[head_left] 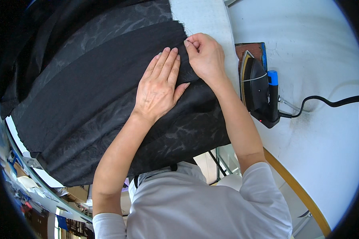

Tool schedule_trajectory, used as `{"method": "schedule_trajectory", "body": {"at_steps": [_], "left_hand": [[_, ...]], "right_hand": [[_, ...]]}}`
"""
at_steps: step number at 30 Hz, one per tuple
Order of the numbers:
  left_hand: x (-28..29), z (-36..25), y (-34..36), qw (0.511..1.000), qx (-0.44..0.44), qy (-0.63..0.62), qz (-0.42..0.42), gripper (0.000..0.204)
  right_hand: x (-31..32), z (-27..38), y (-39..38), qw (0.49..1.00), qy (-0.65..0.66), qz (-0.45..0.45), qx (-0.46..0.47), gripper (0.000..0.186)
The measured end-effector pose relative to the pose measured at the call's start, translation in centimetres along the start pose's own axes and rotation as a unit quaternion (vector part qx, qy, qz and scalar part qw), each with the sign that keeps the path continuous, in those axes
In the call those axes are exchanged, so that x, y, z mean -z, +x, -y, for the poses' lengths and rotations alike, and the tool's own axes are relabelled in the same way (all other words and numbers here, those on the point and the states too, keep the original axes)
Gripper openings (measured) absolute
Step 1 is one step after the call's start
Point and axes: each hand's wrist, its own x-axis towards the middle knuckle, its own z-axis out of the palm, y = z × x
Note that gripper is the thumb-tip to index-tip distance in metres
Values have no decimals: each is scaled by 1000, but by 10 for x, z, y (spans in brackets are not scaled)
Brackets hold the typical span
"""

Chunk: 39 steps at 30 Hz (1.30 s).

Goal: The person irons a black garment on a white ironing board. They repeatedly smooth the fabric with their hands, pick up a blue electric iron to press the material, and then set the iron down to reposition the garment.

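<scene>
Black cloth [91,99]: a big dark piece of cloth lies spread over the worktop, mostly on the person's left. It hangs over the near edge, close to the person's body. It has plain bands and bands with a faint swirly pattern, running side by side.
Person: wears a light grey short-sleeved shirt [195,203]. Both bare arms reach forward from the bottom of the view, out over the cloth.
Left hand [159,85]: it lies flat and open on the cloth, palm down. The fingers are stretched out and close together, and the thumb sticks out to the side. It holds nothing, it just presses on the cloth.
Right hand [205,55]: it sits just past the left hand, very near it, at the far right edge of the cloth. The fingers are curled in, and the thumb and first finger are pinched together on the cloth edge.
Cloth edge [181,30]: here the cloth looks a bit frayed, with small loose threads.
Worktop [307,131]: it is white and padded, with a wooden rim [295,183] along the near side on the right. Some grey smudges show on it.
Iron [255,85]: a dark iron with a blue part on its handle rests to the right of the hands, apart from the cloth. It sits on a small brown and blue pad [253,49].
Cord [327,101]: a black cord runs from the iron off to the right.
</scene>
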Motion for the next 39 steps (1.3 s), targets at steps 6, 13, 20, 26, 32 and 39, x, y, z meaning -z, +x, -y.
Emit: {"method": "schedule_trajectory", "body": {"at_steps": [6,13,20,26,32,39], "left_hand": [[-1,-1,6,1000,4,2,-4,71],[1,-1,10,1000,4,4,0,68],[2,-6,14,1000,7,11,2,56],[5,-10,15,1000,19,24,-5,47],[2,-9,16,999,10,31,-16,46],[-1,-7,14,999,6,36,-26,48]], "right_hand": [[-1,-2,-1,1000,-8,-6,11,10],[-1,-3,0,1000,-2,1,6,11],[4,-7,-5,999,-6,-41,-18,17],[58,-16,-93,992,-109,34,-54,28],[72,-8,-123,968,-202,111,-104,28],[10,18,-15,984,-86,-71,142,44]]}}
